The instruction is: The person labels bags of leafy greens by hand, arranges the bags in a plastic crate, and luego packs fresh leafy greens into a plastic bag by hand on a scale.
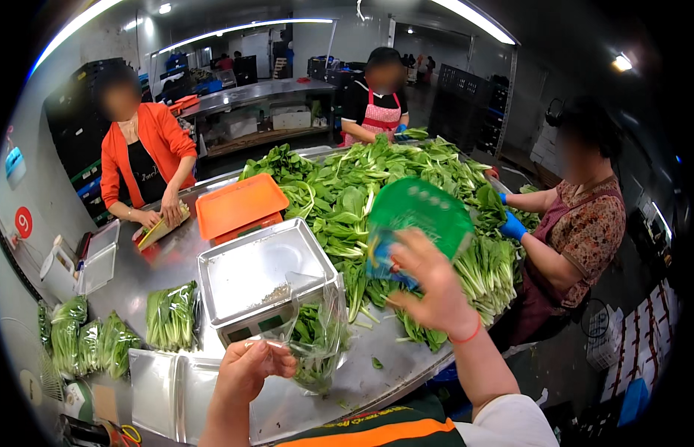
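My left hand (pixel 257 360) is closed on the edge of a clear plastic bag (pixel 319 341) with leafy greens inside, in front of the steel-topped weighing scale (pixel 269 268). Raised over the table, my right hand (pixel 428 279) has its fingers spread. Just beyond it is a green plastic scoop-like piece (pixel 419 215), blurred, with a blue part beside the fingers; whether the hand holds it, I cannot tell. A large heap of leafy greens (pixel 347 207) covers the table's far side. Trimmed stalks (pixel 487 274) lie to the right.
Bagged greens (pixel 171 315) and flat clear bags (pixel 157 391) lie at the left, with an orange tray (pixel 241 207) behind the scale. A co-worker in orange (pixel 146 151), one in a pink apron (pixel 380 114) and one with blue gloves (pixel 582 240) stand around the metal table (pixel 375 385).
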Tool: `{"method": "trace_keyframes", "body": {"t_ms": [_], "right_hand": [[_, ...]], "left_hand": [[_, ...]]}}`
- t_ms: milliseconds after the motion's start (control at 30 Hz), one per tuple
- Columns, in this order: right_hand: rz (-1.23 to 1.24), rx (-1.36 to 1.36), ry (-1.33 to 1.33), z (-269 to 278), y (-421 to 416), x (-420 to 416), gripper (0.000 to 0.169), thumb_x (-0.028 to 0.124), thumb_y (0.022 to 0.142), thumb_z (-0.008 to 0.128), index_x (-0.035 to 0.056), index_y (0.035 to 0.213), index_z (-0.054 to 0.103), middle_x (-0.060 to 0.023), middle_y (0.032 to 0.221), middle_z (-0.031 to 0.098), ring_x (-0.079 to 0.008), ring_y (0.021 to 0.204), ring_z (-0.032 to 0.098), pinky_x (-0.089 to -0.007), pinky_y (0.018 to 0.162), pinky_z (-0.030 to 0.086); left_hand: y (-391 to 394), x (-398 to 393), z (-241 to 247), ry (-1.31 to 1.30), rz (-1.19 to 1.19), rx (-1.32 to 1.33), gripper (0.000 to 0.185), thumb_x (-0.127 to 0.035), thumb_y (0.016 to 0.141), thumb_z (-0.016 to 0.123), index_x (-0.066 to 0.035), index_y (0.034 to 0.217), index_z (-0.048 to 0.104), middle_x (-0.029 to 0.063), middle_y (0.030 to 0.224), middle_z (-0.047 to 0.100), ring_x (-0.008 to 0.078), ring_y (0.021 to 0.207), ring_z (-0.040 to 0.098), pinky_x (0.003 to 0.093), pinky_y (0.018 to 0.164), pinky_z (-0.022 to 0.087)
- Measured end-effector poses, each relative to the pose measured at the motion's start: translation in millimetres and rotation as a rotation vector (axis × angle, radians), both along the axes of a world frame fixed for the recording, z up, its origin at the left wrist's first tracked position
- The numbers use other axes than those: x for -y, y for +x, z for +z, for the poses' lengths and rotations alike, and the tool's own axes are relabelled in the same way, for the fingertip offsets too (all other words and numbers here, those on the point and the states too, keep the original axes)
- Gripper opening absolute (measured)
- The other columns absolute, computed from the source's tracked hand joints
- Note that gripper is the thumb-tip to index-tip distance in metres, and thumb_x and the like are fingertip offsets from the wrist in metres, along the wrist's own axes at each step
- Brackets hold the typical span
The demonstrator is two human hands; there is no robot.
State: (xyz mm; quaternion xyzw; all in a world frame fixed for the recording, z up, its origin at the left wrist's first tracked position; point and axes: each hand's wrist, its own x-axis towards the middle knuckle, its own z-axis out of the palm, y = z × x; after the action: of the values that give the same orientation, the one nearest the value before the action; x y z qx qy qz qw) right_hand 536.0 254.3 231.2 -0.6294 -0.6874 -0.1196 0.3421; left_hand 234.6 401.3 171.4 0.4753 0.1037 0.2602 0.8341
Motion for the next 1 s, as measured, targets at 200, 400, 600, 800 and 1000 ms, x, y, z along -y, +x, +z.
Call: {"method": "trace_keyframes", "body": {"t_ms": [200, 400, 600, 800, 1000], "right_hand": [[0.272, 0.466, -0.207, 38, -42, -39, 0.013, 0.010, 0.068, 0.069, 0.0121, 0.079, 0.063, -0.0020, 0.068, 0.062, -0.0196, 0.069, 0.063, -0.0476, 0.101, 0.040], [0.159, 0.393, -0.414, 5, -20, -73, 0.004, 0.007, 0.072, 0.057, 0.0100, 0.070, 0.055, -0.0067, 0.062, 0.059, -0.0246, 0.062, 0.062, -0.0449, 0.094, 0.047], [-0.098, 0.415, 0.457, 60, 12, -104, 0.014, 0.006, 0.078, 0.059, 0.0101, 0.091, 0.064, -0.0054, 0.075, 0.066, -0.0209, 0.076, 0.067, -0.0422, 0.088, 0.051], [0.057, 0.504, 0.188, -21, 4, -89, 0.021, 0.007, 0.078, 0.058, 0.0077, 0.098, 0.064, -0.0116, 0.086, 0.067, -0.0259, 0.079, 0.067, -0.0407, 0.083, 0.053], [0.300, -0.098, -0.564, -57, -20, -94, 0.013, 0.012, 0.083, 0.059, 0.0085, 0.092, 0.068, -0.0123, 0.088, 0.067, -0.0313, 0.081, 0.064, -0.0386, 0.071, 0.053]], "left_hand": [[-9, 2, 36, 0.125, 0.076, -0.064, 0.045, -0.029, 0.098, 0.044, 0.011, 0.104, 0.061, 0.0230, 0.091, 0.067, 0.0309, 0.082, 0.068, 0.0394, 0.073, 0.057], [3, -29, 43, 0.197, 0.257, -0.436, 0.045, -0.028, 0.099, 0.043, 0.012, 0.112, 0.058, 0.0185, 0.116, 0.061, 0.0231, 0.100, 0.064, 0.0340, 0.084, 0.054], [16, -69, 82, 0.802, 0.522, 0.125, 0.033, -0.019, 0.097, 0.047, 0.005, 0.114, 0.063, 0.0167, 0.120, 0.060, 0.0203, 0.114, 0.055, 0.0320, 0.101, 0.037], [13, -35, -10, 0.435, 0.262, -0.254, 0.036, -0.025, 0.098, 0.049, 0.003, 0.116, 0.062, 0.0123, 0.115, 0.064, 0.0176, 0.107, 0.057, 0.0325, 0.095, 0.042], [11, 14, -131, -0.090, 0.215, -0.540, 0.044, -0.034, 0.099, 0.043, 0.002, 0.120, 0.058, 0.0111, 0.117, 0.062, 0.0206, 0.106, 0.060, 0.0337, 0.091, 0.045]]}}
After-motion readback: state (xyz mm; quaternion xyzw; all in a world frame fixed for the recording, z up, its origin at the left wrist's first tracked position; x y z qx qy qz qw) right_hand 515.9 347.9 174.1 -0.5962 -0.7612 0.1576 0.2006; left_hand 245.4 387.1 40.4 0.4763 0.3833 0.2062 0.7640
